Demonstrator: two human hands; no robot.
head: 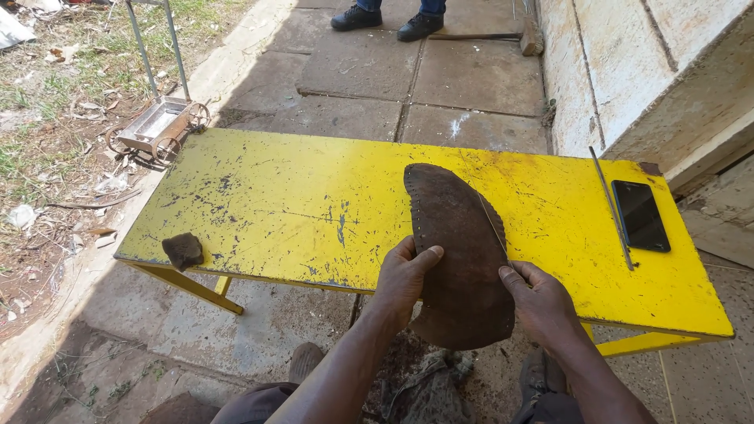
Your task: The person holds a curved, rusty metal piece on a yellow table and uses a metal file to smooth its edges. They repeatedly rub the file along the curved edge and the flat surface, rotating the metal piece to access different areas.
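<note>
Left hand [404, 275] pins brown leather sole piece [459, 251] on yellow bench [275, 204]; right hand [542, 302] grips thin blade [493, 224] at its edge. Trimming looks partway: perimeter holes punched, right edge uncut.

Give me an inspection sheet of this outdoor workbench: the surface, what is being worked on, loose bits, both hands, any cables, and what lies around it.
Surface: yellow table, paint scuffed and chipped.
Job's things: brown leather piece, sole-shaped with a row of holes along its left edge, overhanging the near edge of the table; thin blade lying against it.
Clutter: small leather scrap, dark phone, thin metal rod.
Grippers: left hand grips the leather's left edge; right hand holds the blade.
Cables: nothing seen.
Surroundings: paving slabs, small wheeled metal cart, another person's shoes, wall on the right.
</note>
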